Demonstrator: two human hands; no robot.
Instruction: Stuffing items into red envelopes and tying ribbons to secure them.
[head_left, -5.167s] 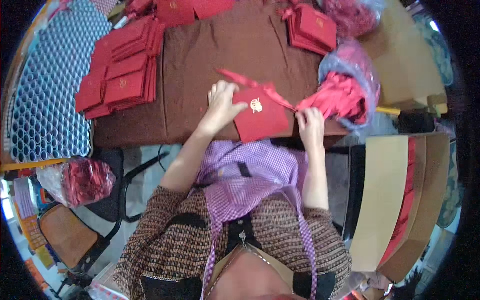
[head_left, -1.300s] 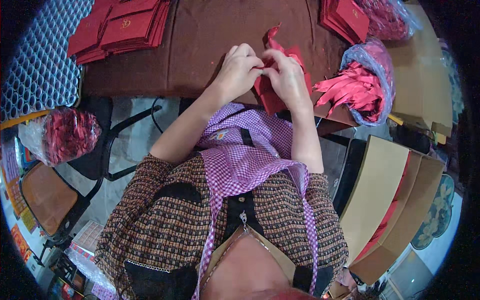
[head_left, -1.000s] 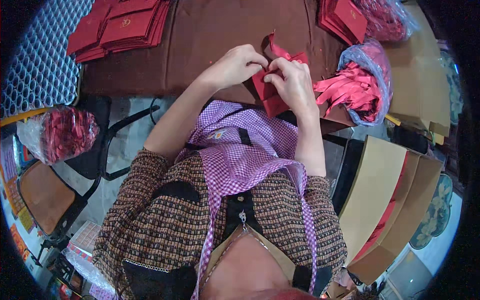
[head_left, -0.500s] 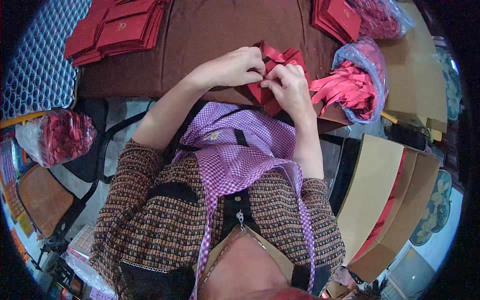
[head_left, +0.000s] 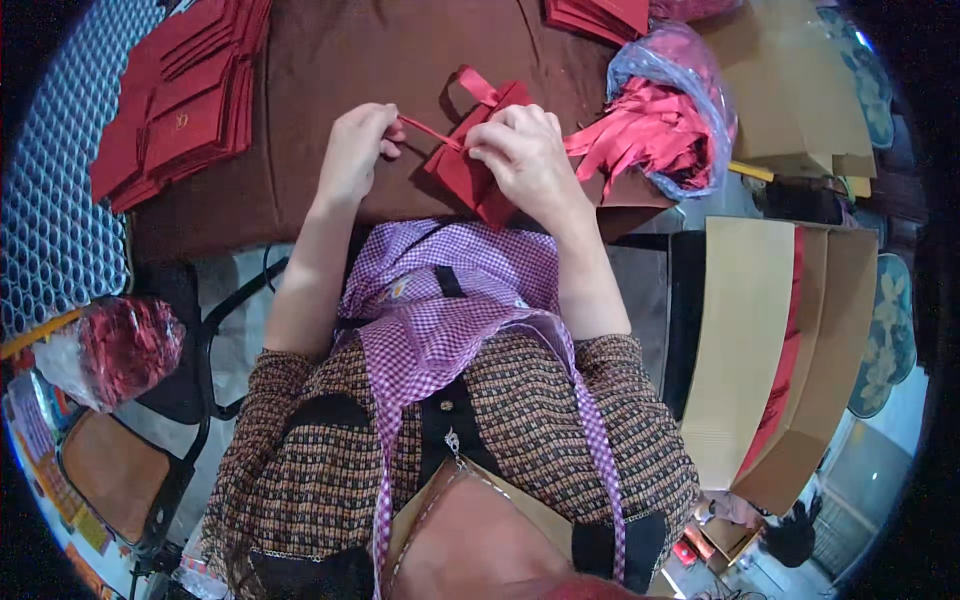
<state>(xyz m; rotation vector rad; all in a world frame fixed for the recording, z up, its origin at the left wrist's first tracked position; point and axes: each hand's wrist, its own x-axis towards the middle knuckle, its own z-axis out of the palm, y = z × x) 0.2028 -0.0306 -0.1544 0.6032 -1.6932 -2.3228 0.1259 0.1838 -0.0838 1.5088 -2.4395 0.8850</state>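
A small red gift bag (head_left: 468, 181) lies at a slant near the front edge of the brown-covered table, a loop of red ribbon (head_left: 477, 86) standing up at its far end. My left hand (head_left: 361, 146) pinches one end of the ribbon, which is stretched tight from the bag. My right hand (head_left: 522, 154) is closed at the bag's right side, its fingertips on the ribbon where it meets the bag; the exact grip is partly hidden. Beside that hand, loose red ribbons (head_left: 655, 135) spill out of a clear plastic bag (head_left: 683, 55).
Stacked flat red bags (head_left: 185, 115) cover the table's far left, and another red stack (head_left: 600, 15) sits far right. An open cardboard box (head_left: 745, 330) with red contents stands at my right. At left are a plastic-wrapped red bundle (head_left: 130, 345) and a chair (head_left: 118, 470).
My left hand has drawn away to the left from my right hand, pulling the ribbon out taut. The whole view has shifted, so the table's things appear further left.
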